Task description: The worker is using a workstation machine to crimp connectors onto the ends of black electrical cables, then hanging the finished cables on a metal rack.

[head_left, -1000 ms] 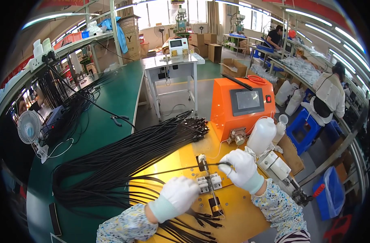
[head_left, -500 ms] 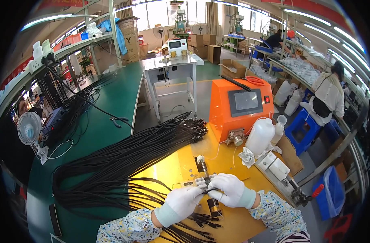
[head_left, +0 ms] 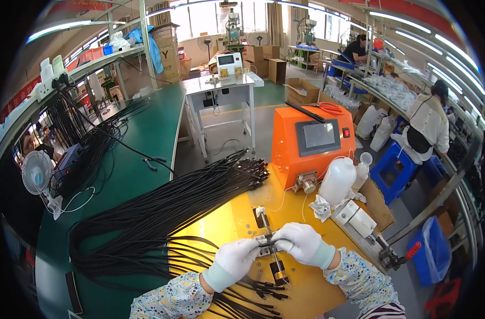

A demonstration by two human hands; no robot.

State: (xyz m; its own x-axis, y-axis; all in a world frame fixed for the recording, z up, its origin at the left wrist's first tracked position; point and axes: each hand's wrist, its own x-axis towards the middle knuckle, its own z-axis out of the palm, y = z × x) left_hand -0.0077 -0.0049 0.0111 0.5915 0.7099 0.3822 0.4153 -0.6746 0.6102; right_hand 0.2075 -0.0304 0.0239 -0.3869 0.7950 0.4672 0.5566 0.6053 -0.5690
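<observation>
Both of my hands wear white gloves and meet over a small metal fixture (head_left: 263,251) on a yellow work plate (head_left: 311,290). My left hand (head_left: 233,261) pinches a black cable (head_left: 267,244) from the left. From the other side, my right hand (head_left: 301,243) closes on the same cable, which spans level between the fingertips across the fixture. Whether it touches the fixture cannot be made out. Left of my hands lies a thick looped bundle of black cables (head_left: 146,212). Several loose cable ends (head_left: 263,290) spread on the plate below my left wrist.
An orange machine (head_left: 286,139) with a screen stands behind the plate. White plastic bottles (head_left: 337,181) and a toggle clamp with a red handle (head_left: 394,259) are at the right. Pliers (head_left: 151,162) and a small fan (head_left: 38,173) rest on the green table (head_left: 146,138). Two people work farther right.
My hands have risen a little over the fixture, and the cable between them now lies straighter and more level. The view has shifted slightly. At the far right, one person has straightened somewhat.
</observation>
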